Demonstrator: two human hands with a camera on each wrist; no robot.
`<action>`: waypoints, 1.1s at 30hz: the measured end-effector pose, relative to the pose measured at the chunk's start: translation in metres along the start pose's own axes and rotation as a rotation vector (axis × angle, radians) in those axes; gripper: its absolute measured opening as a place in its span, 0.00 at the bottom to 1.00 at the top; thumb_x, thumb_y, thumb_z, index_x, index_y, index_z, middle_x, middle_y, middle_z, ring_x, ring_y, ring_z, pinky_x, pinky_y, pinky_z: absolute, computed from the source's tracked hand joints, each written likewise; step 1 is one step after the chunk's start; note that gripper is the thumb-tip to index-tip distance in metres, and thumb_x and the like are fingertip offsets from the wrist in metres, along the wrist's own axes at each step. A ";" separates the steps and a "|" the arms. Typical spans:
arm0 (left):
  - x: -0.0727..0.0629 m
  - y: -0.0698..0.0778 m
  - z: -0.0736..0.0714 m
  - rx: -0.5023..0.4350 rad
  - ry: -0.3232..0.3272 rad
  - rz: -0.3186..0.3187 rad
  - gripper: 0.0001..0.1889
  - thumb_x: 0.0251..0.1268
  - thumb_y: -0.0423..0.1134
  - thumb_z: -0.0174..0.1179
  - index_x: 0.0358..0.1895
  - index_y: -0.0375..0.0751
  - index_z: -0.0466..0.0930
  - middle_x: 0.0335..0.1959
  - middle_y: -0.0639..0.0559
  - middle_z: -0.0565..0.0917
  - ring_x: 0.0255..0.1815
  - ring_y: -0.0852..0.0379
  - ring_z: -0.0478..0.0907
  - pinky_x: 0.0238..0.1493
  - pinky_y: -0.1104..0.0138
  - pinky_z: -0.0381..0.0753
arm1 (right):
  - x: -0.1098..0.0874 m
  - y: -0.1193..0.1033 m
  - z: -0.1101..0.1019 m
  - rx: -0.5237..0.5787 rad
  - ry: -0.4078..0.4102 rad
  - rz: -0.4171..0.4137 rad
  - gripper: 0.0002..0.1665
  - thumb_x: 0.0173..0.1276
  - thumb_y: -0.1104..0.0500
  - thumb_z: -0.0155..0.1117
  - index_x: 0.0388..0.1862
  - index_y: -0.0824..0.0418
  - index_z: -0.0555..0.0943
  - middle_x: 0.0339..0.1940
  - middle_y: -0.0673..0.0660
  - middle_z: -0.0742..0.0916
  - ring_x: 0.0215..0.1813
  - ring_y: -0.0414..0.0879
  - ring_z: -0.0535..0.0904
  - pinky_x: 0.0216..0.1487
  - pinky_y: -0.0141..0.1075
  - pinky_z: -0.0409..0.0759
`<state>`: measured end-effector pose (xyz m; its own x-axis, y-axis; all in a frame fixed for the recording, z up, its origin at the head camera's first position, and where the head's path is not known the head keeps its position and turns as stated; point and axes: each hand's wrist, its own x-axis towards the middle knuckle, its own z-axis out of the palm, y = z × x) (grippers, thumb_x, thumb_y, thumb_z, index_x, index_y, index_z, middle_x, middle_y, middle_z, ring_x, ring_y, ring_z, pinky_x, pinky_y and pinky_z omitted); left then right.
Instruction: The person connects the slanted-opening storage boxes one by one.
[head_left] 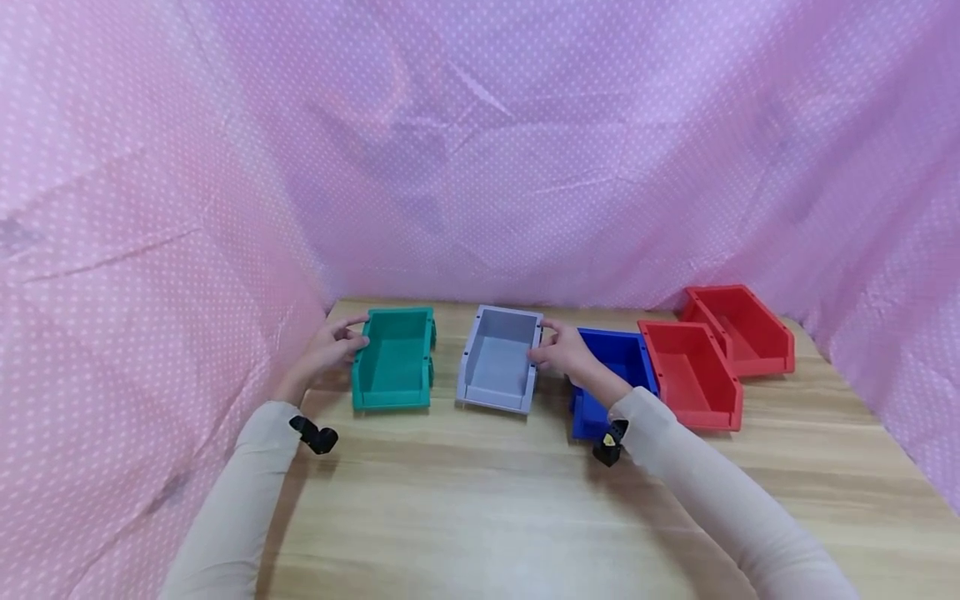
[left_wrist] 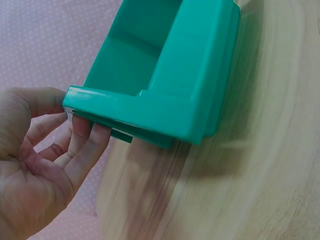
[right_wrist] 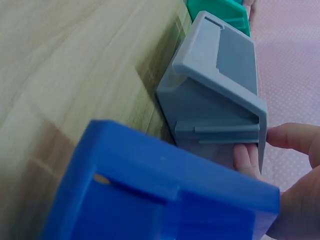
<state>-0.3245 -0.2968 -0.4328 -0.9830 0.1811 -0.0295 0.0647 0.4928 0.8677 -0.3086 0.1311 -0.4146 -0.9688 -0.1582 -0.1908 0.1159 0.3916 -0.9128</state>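
A green plastic storage bin [head_left: 393, 385] stands on the left of the table. My left hand [head_left: 335, 348] pinches its left rim, thumb on the upper side and fingers against the outer wall, as the left wrist view shows. To its right is a grey storage bin [head_left: 498, 367], with a gap between the two. Its right rim is pinched by my right hand [head_left: 564, 352], whose fingertips [right_wrist: 243, 157] reach under the side ledge. Both bins have nothing in them. Beneath my right forearm lies a blue storage bin [head_left: 592, 412], partly hidden.
A red bin [head_left: 690, 375] stands against the blue one's right side, and a second red bin [head_left: 750, 329] sits behind it to the right. Pink dotted cloth [head_left: 480, 167] hangs at the back and sides of the wooden table [head_left: 450, 508].
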 end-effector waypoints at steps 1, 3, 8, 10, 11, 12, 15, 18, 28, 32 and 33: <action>0.000 0.000 0.000 0.000 0.001 0.001 0.31 0.78 0.37 0.56 0.79 0.38 0.60 0.50 0.37 0.79 0.41 0.56 0.76 0.43 0.66 0.85 | 0.000 0.000 0.000 0.010 0.006 0.001 0.48 0.68 0.67 0.69 0.81 0.66 0.56 0.38 0.59 0.83 0.34 0.44 0.84 0.57 0.51 0.85; 0.000 0.000 0.000 0.002 -0.004 -0.002 0.31 0.78 0.38 0.57 0.79 0.39 0.60 0.50 0.36 0.79 0.42 0.57 0.77 0.43 0.66 0.85 | -0.001 -0.001 0.001 0.026 0.011 0.009 0.48 0.67 0.69 0.68 0.82 0.65 0.57 0.36 0.57 0.82 0.34 0.43 0.82 0.56 0.50 0.86; -0.003 0.000 0.003 0.002 -0.004 -0.030 0.32 0.78 0.39 0.56 0.80 0.40 0.58 0.54 0.32 0.80 0.45 0.55 0.80 0.49 0.58 0.87 | -0.003 0.001 -0.001 0.092 0.025 0.010 0.48 0.64 0.73 0.67 0.81 0.63 0.59 0.32 0.52 0.79 0.32 0.39 0.77 0.46 0.41 0.87; -0.003 -0.001 0.004 -0.006 0.000 -0.041 0.32 0.78 0.40 0.56 0.80 0.42 0.58 0.56 0.31 0.79 0.47 0.50 0.82 0.52 0.53 0.87 | -0.005 0.002 -0.003 0.128 0.030 -0.012 0.48 0.62 0.74 0.66 0.81 0.63 0.60 0.32 0.51 0.77 0.30 0.38 0.75 0.40 0.36 0.85; -0.002 -0.001 0.004 -0.012 0.002 -0.048 0.32 0.78 0.40 0.56 0.81 0.43 0.57 0.57 0.30 0.79 0.49 0.47 0.82 0.53 0.52 0.86 | -0.005 0.002 -0.004 0.141 0.029 -0.024 0.48 0.62 0.75 0.65 0.81 0.63 0.60 0.32 0.51 0.76 0.30 0.37 0.74 0.37 0.34 0.84; -0.002 -0.002 0.003 -0.017 0.000 -0.050 0.33 0.78 0.40 0.56 0.81 0.43 0.57 0.58 0.29 0.79 0.51 0.44 0.82 0.54 0.50 0.86 | -0.006 0.002 -0.005 0.151 0.024 -0.040 0.49 0.62 0.75 0.65 0.81 0.63 0.60 0.33 0.51 0.76 0.29 0.37 0.74 0.35 0.32 0.82; -0.001 -0.003 0.002 -0.033 -0.005 -0.051 0.33 0.78 0.40 0.56 0.81 0.43 0.56 0.60 0.27 0.78 0.54 0.39 0.82 0.56 0.48 0.85 | -0.008 0.003 -0.010 0.178 0.015 -0.071 0.48 0.63 0.74 0.65 0.81 0.61 0.60 0.33 0.50 0.77 0.28 0.36 0.74 0.33 0.29 0.80; -0.001 -0.002 0.001 -0.039 0.000 -0.035 0.33 0.78 0.40 0.57 0.81 0.43 0.56 0.59 0.26 0.78 0.52 0.41 0.82 0.53 0.53 0.86 | -0.009 0.003 -0.018 0.214 0.000 -0.075 0.47 0.66 0.73 0.64 0.82 0.57 0.60 0.34 0.49 0.78 0.31 0.36 0.77 0.37 0.29 0.80; 0.000 -0.006 0.005 -0.069 0.012 -0.038 0.33 0.77 0.40 0.59 0.80 0.45 0.59 0.54 0.35 0.80 0.44 0.53 0.80 0.46 0.63 0.85 | -0.010 0.000 -0.027 0.420 -0.031 -0.053 0.47 0.70 0.73 0.62 0.83 0.53 0.57 0.34 0.47 0.81 0.40 0.37 0.82 0.44 0.28 0.84; 0.001 -0.005 0.011 -0.075 0.010 -0.042 0.33 0.77 0.42 0.59 0.80 0.48 0.60 0.55 0.38 0.79 0.43 0.56 0.78 0.46 0.64 0.84 | -0.008 -0.004 -0.026 0.445 -0.043 -0.065 0.47 0.69 0.74 0.62 0.83 0.55 0.57 0.34 0.47 0.83 0.40 0.39 0.83 0.45 0.30 0.85; 0.001 -0.005 0.011 -0.079 0.006 -0.049 0.33 0.77 0.42 0.58 0.81 0.48 0.59 0.55 0.39 0.78 0.44 0.55 0.77 0.47 0.64 0.84 | -0.007 -0.006 -0.025 0.438 -0.047 -0.062 0.47 0.69 0.74 0.62 0.83 0.54 0.58 0.34 0.48 0.83 0.42 0.40 0.84 0.46 0.30 0.86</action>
<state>-0.3243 -0.2891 -0.4426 -0.9857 0.1533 -0.0698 0.0034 0.4322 0.9018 -0.3078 0.1528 -0.3986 -0.9671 -0.2139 -0.1375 0.1491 -0.0392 -0.9880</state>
